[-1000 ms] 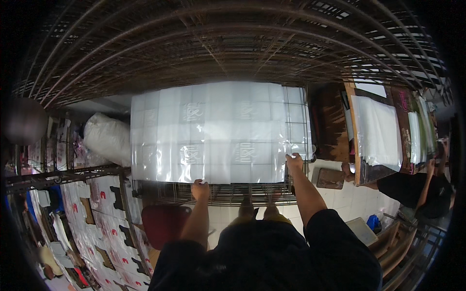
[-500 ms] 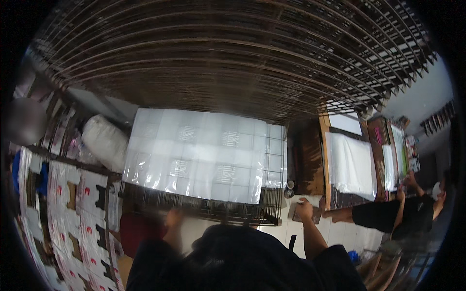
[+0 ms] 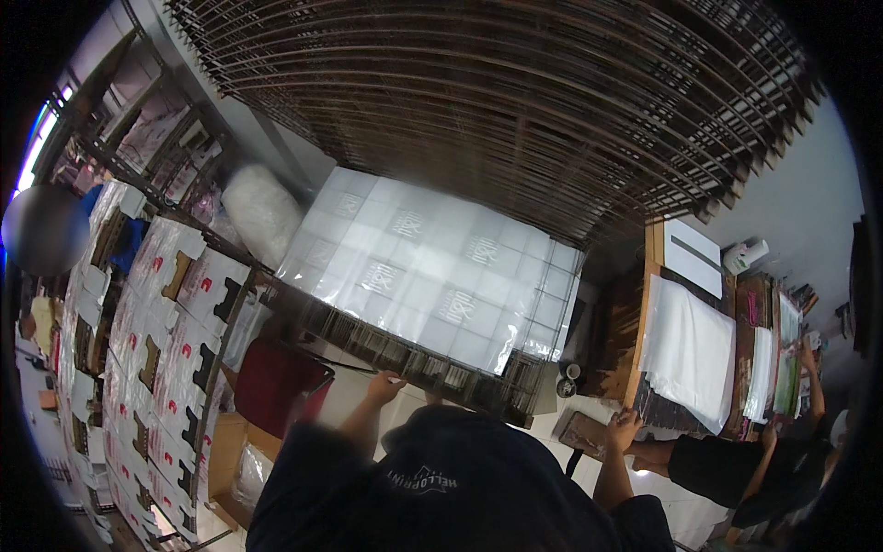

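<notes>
My left hand [image 3: 384,387] is by the near edge of a wire drying rack [image 3: 405,354], its fingers closed, with a small pale spot at the fingertips that I cannot make out. On the rack lie translucent plastic sheets [image 3: 418,258] printed with repeated white lettering. My right hand [image 3: 623,430] is at the near left corner of a dark worktable, fingers curled, close to a stack of clear plastic bags [image 3: 690,345]. What the right fingers hold, if anything, is hidden.
Raised wire racks [image 3: 515,110] hang over the far side. On the left stand wrapped cartons [image 3: 170,340], a red chair [image 3: 276,386] and an open cardboard box [image 3: 244,465]. A white plastic bundle [image 3: 260,213] sits behind. At right, another person [image 3: 763,469] works along the table.
The view has turned, so the rack and sheets appear tilted. My right hand has moved right to the worktable corner; my left hand now shows closer to the rack's near edge.
</notes>
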`<state>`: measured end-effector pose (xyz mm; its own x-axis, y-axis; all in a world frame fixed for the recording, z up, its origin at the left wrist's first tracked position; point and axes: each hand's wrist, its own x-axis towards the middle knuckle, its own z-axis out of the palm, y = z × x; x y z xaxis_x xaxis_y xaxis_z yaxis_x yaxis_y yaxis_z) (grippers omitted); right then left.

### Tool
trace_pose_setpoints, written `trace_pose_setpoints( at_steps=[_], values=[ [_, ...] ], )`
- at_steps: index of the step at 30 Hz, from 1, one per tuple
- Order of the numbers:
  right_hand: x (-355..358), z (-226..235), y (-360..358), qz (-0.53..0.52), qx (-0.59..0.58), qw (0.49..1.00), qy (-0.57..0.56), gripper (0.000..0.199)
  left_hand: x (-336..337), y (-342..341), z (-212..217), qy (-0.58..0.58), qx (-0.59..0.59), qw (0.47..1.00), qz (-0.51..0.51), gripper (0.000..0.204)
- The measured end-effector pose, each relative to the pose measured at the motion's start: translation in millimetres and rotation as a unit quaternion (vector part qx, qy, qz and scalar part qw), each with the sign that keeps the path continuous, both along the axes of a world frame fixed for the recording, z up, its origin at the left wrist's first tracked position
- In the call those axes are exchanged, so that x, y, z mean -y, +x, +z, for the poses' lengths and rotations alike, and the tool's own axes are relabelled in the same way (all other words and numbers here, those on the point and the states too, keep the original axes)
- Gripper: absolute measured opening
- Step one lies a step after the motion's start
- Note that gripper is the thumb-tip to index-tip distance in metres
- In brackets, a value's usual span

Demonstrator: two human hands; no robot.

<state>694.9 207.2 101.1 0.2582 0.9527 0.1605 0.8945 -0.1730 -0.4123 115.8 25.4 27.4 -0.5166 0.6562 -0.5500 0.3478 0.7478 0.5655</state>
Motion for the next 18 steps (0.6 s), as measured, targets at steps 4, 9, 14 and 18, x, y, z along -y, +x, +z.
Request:
trace_pose_setpoints(
  at_steps=[4,9,14,18],
  values=[
    [-0.6,21.7,-10.2,-0.01,0.014,0.999,-0.036,0.046,30.9,27.5,-5.6,-0.024,-0.011,1.0,0.016,0.048],
    [-3.5,5.1,16.5,0.018,-0.063,0.996,-0.066,0.063,54.2,55.5,-10.4,-0.081,-0.044,0.995,-0.029,0.05],
    [2.1,-5.4,25.8,0.062,-0.052,0.997,0.004,0.067,43.0,77.3,-9.0,-0.082,-0.044,0.992,-0.087,0.051],
    [5.6,23.7,10.5,0.015,-0.07,0.994,-0.086,0.069,26.2,84.9,-25.5,-0.044,-0.073,0.978,-0.192,0.051]
  ],
)
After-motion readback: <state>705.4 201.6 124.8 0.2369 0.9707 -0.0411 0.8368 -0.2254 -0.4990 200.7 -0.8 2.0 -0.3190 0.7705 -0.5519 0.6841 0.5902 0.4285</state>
